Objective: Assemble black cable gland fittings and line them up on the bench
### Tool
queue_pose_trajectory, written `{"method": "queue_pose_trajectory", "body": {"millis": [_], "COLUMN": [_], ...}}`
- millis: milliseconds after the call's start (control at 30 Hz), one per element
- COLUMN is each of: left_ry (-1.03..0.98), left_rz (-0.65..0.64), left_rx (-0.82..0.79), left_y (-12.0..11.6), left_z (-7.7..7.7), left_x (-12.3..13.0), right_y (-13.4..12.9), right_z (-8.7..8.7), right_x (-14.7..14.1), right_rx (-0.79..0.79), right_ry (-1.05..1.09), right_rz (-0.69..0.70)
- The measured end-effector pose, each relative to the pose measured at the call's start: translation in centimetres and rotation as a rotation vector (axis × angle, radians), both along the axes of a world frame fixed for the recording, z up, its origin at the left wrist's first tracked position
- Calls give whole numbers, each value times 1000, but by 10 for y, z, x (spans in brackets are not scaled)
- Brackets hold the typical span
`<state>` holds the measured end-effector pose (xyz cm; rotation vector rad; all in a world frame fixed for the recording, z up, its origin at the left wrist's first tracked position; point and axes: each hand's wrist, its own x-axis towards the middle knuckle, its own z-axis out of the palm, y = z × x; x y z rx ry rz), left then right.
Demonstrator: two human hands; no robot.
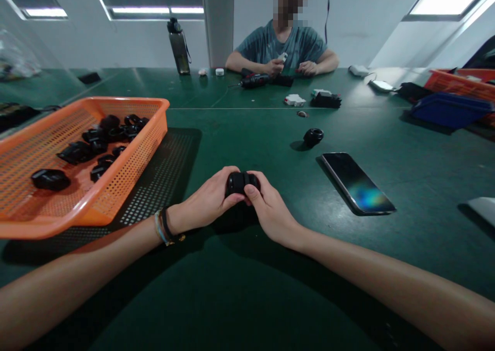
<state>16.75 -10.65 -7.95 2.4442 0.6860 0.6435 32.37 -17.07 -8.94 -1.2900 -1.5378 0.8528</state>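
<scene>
Between my two hands, just above the green table (pixel 247 299), is a rounded black plastic part (pixel 236 183); its exact kind does not show. My left hand (pixel 211 199) grips its left end, thumb below and fingers behind. My right hand (pixel 273 209) closes on the right end, with the thumb pressed on the near face. The fingers on the far side are partly hidden. Another black ring-shaped part (pixel 313 137) lies farther off to the right. On the left, an orange perforated basket (pixel 143 170) holds several similar black parts (pixel 77 151).
A smartphone (pixel 358 183) lies right of my hands. Across the table sits a person (pixel 282 47) holding a small white item, behind a power drill (pixel 255 80). White and black blocks (pixel 326 100), a water bottle (pixel 178 47) and a blue bin (pixel 450 109) stand farther back.
</scene>
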Motion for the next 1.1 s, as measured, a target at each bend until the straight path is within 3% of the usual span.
{"method": "queue_pose_trajectory", "body": {"millis": [200, 367, 600, 767, 1100], "left_ry": [35, 10, -98, -80, -124], "left_rz": [-19, -22, -50, -66, -26], "left_rx": [55, -44, -343, -437, -509], "left_y": [5, 4, -1, 3, -6], "left_z": [-1, 1, 1, 0, 0], "left_x": [-1, -1, -5, -5, 2], "right_y": [0, 7, 24, 27, 24], "right_z": [-3, -1, -6, -14, -13], "right_x": [-1, 5, 21, 24, 21], "right_rx": [-62, 1, 303, 530, 531], "right_ry": [57, -77, -359, -483, -447], "right_rz": [10, 32, 100, 74, 50]}}
